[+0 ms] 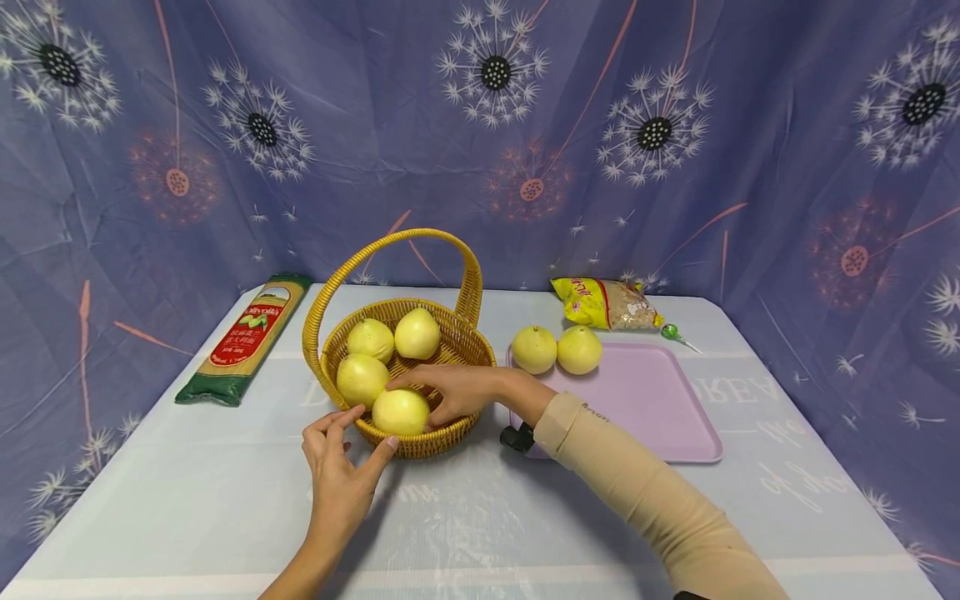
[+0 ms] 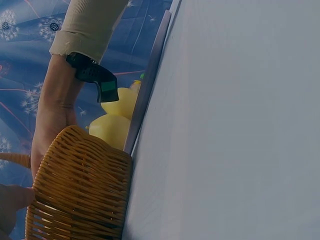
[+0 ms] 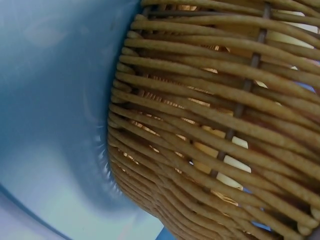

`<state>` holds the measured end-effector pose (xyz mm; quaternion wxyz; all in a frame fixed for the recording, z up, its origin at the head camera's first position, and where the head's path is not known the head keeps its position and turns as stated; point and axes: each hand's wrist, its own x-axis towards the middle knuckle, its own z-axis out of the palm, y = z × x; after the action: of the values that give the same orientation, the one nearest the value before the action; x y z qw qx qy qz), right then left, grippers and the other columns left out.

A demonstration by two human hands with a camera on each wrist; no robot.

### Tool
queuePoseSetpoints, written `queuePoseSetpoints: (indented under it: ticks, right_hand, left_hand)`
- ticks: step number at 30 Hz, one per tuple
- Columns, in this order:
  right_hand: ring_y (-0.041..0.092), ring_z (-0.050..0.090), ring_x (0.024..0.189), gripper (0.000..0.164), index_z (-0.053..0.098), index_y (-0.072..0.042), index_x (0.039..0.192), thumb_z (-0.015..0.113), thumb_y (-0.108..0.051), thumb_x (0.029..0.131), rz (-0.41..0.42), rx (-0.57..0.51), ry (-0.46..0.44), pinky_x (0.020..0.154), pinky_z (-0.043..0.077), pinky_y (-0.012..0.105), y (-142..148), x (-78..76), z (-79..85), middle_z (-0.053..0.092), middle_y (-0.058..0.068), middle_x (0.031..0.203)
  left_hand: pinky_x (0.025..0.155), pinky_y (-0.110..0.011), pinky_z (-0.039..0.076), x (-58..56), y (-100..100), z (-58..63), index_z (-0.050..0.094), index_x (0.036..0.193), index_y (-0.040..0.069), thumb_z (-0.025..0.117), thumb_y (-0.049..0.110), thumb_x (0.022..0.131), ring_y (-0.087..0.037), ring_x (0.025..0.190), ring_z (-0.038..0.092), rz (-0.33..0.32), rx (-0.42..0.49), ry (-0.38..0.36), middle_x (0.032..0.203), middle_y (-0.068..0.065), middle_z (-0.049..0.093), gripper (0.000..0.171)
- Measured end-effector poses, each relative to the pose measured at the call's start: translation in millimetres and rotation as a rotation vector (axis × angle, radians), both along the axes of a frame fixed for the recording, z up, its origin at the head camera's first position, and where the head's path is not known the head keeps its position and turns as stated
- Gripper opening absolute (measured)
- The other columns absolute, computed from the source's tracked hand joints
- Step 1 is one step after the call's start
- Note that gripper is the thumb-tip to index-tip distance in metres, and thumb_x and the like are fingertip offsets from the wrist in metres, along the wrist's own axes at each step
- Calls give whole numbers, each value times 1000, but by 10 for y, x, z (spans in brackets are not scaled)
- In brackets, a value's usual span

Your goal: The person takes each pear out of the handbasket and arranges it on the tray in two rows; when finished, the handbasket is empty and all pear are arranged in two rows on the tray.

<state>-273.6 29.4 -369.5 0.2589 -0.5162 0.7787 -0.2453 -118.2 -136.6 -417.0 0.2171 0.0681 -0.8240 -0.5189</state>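
Inside the basket (image 1: 423, 448), the right hand (image 1: 457, 390) holds one of four fruits (image 1: 401, 414).

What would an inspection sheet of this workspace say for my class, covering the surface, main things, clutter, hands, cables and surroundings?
Surface: white table cover, printed with lettering.
Main things: basket holding four yellow fruits; two more fruits at the far left corner of a purple tray.
Clutter: long packet left of the basket; yellow bag and green lollipop-like thing beyond the tray.
Hands: right hand grips the nearest fruit in the basket; left hand touches the basket's near side.
Cables: nothing seen.
Surroundings: blue-purple curtain with dandelion print.
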Motion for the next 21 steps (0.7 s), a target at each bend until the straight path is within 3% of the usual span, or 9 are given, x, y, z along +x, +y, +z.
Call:
queuePoseSetpoints:
  ticks: [8, 14, 21]
  right_hand:
    - [17, 44, 129, 74, 28, -22, 149, 63, -12, 85, -11, 50, -45, 103, 45, 29, 17, -13, 35, 35, 1, 148]
    - [18, 52, 119, 80, 22, -21, 151, 58, -1, 82, -13, 112, -41, 93, 48, 22, 18, -27, 59, 35, 3, 149]
    - [16, 48, 122, 88, 17, -24, 152, 66, 1, 84, 60, 37, -98, 96, 50, 28, -11, -44, 32, 23, 1, 156]
  left_hand:
    - [87, -34, 32, -3, -2, -5, 51, 126, 3, 77, 16, 78, -16, 117, 25, 3, 1, 4, 123, -15, 31, 57]
    - [86, -33, 32, -5, 0, -9, 52, 126, 3, 77, 15, 77, -15, 116, 25, 5, -1, 10, 123, -15, 31, 56]
    - [86, -32, 32, -5, -8, -9, 52, 126, 3, 78, 14, 77, -15, 117, 25, 8, -3, 20, 123, -16, 32, 56]
